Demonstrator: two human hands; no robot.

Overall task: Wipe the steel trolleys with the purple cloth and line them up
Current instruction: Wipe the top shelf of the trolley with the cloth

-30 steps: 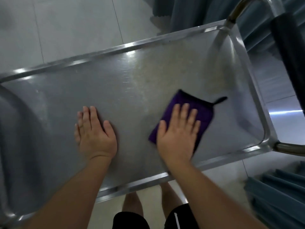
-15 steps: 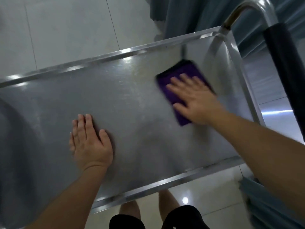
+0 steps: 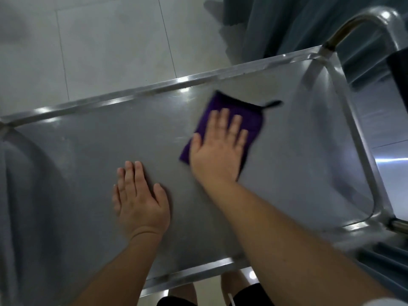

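Observation:
A steel trolley's top shelf fills the view, with a raised rim all round. The folded purple cloth lies flat on the shelf right of centre, a small black loop sticking out at its far right corner. My right hand presses flat on the cloth with fingers spread and covers its near half. My left hand rests flat on the bare steel to the left of it, palm down, holding nothing.
The trolley's curved tubular handle rises at the right end, with a dark grip beside it. Grey-blue curtain fabric hangs beyond the far right corner. Pale floor tiles lie past the far rim. My legs show under the near rim.
My right hand has slid the cloth from the far right corner back toward the shelf's middle. The left hand has stayed flat on the steel.

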